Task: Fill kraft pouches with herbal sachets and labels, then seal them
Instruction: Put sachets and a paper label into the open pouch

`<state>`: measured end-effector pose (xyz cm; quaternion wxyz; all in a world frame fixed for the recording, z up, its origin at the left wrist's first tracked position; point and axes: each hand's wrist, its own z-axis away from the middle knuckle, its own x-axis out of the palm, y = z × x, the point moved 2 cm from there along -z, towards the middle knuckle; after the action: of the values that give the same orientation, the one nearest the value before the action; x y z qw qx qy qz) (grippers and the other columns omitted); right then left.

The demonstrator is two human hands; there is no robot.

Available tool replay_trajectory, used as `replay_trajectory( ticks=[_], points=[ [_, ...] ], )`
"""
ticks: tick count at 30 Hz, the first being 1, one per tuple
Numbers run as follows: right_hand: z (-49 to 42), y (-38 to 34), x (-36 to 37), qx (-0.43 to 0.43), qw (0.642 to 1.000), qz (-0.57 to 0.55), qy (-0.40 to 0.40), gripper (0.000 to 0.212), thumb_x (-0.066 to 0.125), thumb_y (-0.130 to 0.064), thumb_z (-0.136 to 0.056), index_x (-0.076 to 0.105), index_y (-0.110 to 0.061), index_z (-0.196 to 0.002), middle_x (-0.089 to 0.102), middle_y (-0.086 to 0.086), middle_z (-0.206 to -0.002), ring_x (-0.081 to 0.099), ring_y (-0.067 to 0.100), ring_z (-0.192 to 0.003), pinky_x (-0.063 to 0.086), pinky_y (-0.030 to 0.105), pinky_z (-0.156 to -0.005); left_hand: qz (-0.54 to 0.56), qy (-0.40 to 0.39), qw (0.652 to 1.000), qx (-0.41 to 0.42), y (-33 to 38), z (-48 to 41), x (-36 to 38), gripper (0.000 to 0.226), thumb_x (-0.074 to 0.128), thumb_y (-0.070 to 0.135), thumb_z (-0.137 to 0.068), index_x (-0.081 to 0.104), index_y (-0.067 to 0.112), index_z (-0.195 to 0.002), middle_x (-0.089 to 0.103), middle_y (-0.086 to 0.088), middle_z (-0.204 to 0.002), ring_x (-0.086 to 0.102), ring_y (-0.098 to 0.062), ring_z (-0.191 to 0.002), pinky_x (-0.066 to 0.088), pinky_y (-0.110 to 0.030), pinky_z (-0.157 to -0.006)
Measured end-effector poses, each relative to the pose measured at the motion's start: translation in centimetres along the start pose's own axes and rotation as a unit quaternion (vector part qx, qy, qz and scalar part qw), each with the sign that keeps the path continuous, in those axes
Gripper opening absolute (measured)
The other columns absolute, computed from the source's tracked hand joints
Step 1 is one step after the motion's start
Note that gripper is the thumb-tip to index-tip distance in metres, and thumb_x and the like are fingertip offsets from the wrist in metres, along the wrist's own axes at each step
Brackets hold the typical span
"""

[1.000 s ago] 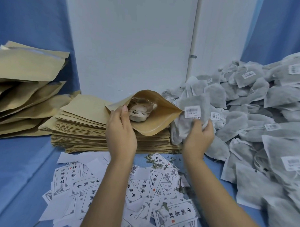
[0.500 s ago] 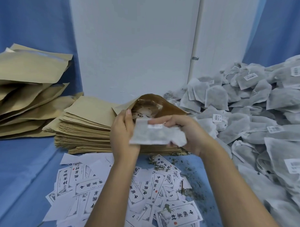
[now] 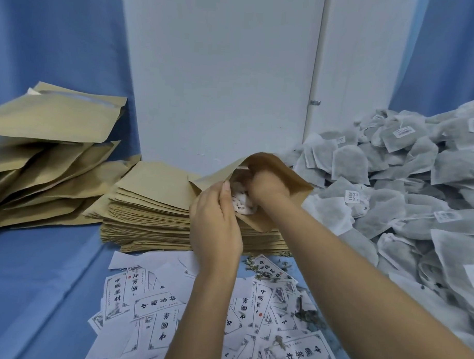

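Note:
An open kraft pouch (image 3: 289,181) is held up above the stack of flat empty pouches (image 3: 151,203). My left hand (image 3: 215,224) pinches the pouch's near lip and keeps its mouth open. My right hand (image 3: 265,185) is thrust into the mouth, its fingers hidden inside, so what they hold is unseen. White sachet material (image 3: 243,203) shows inside the pouch between the two hands.
A large heap of grey herbal sachets (image 3: 407,190) fills the right side. Printed paper labels (image 3: 156,310) lie scattered on the blue cloth in front, with loose herb bits (image 3: 306,313). Puffed kraft pouches (image 3: 43,156) are piled at the left. A white panel (image 3: 221,71) stands behind.
My right hand took a sachet from the heap, carried it left to the pouch mouth, and is now pushed inside the pouch. The left hand kept its hold on the lip.

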<state>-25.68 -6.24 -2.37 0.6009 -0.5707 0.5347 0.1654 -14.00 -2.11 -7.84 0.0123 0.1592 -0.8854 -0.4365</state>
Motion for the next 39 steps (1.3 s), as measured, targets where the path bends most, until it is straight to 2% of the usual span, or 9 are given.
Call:
replay_trajectory(
  ticks=[3,6,12,18,23,26,29,36,39],
  points=[
    [0.0,0.7,0.1,-0.028,0.998,-0.003,0.060,0.011,0.048,-0.029,-0.097,0.057,-0.023,-0.101,0.060,-0.007,-0.098,0.055,0.013,-0.096,0.034,0.011,-0.070,-0.013,-0.010,1.000,0.009,0.1,-0.2,-0.2,0.038,0.029,0.042,-0.100,0.062,0.025,-0.094,0.057,0.011,-0.088,0.052,-0.016,-0.100,0.031,-0.024,-0.067],
    [2.1,1.3,0.1,-0.085,0.981,-0.017,0.176,0.023,0.052,-0.043,-0.093,0.064,-0.022,-0.093,0.052,-0.006,-0.076,0.052,0.018,-0.075,0.036,0.025,-0.062,-0.015,-0.022,0.999,0.017,-0.1,-0.6,-0.1,0.041,0.029,0.042,-0.100,0.064,0.021,-0.097,0.057,0.009,-0.088,0.053,-0.018,-0.097,0.032,-0.025,-0.069],
    [6.4,2.9,0.6,-0.235,0.922,-0.180,0.251,0.015,0.061,-0.016,-0.090,0.071,-0.014,-0.101,0.056,-0.004,-0.093,0.059,0.007,-0.079,0.043,0.016,-0.069,-0.014,-0.080,0.996,0.027,-0.4,-0.9,0.0,0.043,0.030,0.041,-0.101,0.063,0.015,-0.105,0.063,0.001,-0.101,0.054,-0.020,-0.101,0.042,-0.033,-0.082],
    [8.7,3.0,0.5,-0.175,0.910,-0.363,-0.102,0.016,0.051,-0.013,-0.076,0.063,-0.013,-0.065,0.059,0.005,-0.049,0.052,0.018,-0.039,0.041,0.024,-0.042,0.041,-0.142,0.988,-0.050,-0.8,-1.2,0.2,0.035,0.036,0.025,-0.100,0.045,0.017,-0.133,0.042,0.007,-0.121,0.036,-0.009,-0.119,0.023,-0.015,-0.090],
    [8.8,3.5,1.5,-0.161,0.926,-0.080,-0.333,0.011,0.062,-0.018,-0.085,0.070,-0.010,-0.084,0.072,0.006,-0.076,0.064,0.014,-0.059,0.051,0.021,-0.053,0.115,-0.145,0.981,-0.064,-0.8,-1.3,-0.5,0.005,0.038,0.025,-0.100,0.037,0.026,-0.105,0.049,0.001,-0.116,0.046,-0.014,-0.109,0.030,-0.018,-0.075],
    [8.7,4.5,2.9,-0.151,0.923,0.119,-0.335,0.038,0.078,-0.044,-0.072,0.068,-0.022,-0.101,0.068,-0.005,-0.098,0.062,0.011,-0.085,0.054,0.028,-0.076,0.098,-0.120,0.987,-0.037,-0.9,-1.6,-0.9,0.005,0.043,0.026,-0.099,0.045,0.023,-0.102,0.057,0.011,-0.099,0.053,0.002,-0.092,0.037,-0.007,-0.070],
    [9.0,5.0,3.5,-0.129,0.927,0.132,-0.326,0.049,0.081,-0.052,-0.064,0.063,-0.024,-0.101,0.064,-0.008,-0.098,0.058,0.010,-0.086,0.051,0.029,-0.076,0.092,-0.101,0.990,-0.034,-1.2,-1.8,-0.9,0.005,0.045,0.025,-0.099,0.049,0.022,-0.099,0.057,0.016,-0.092,0.052,0.013,-0.083,0.037,-0.002,-0.066],
    [8.4,5.1,3.3,-0.131,0.943,0.111,-0.284,0.042,0.082,-0.037,-0.070,0.061,-0.022,-0.102,0.060,-0.005,-0.101,0.059,0.015,-0.089,0.052,0.029,-0.074,0.076,-0.080,0.994,-0.025,-1.3,-1.8,-0.9,0.007,0.044,0.024,-0.099,0.048,0.019,-0.098,0.056,0.014,-0.084,0.050,0.016,-0.071,0.037,-0.004,-0.061],
    [8.1,5.2,3.1,-0.134,0.954,0.070,-0.257,0.062,0.083,-0.023,-0.070,0.054,-0.022,-0.125,0.056,-0.004,-0.112,0.056,0.015,-0.096,0.049,0.026,-0.076,0.073,-0.076,0.994,-0.027,-1.3,-1.7,-1.0,0.007,0.044,0.024,-0.099,0.048,0.019,-0.097,0.055,0.013,-0.082,0.050,0.015,-0.068,0.037,-0.005,-0.059]
  ],
)
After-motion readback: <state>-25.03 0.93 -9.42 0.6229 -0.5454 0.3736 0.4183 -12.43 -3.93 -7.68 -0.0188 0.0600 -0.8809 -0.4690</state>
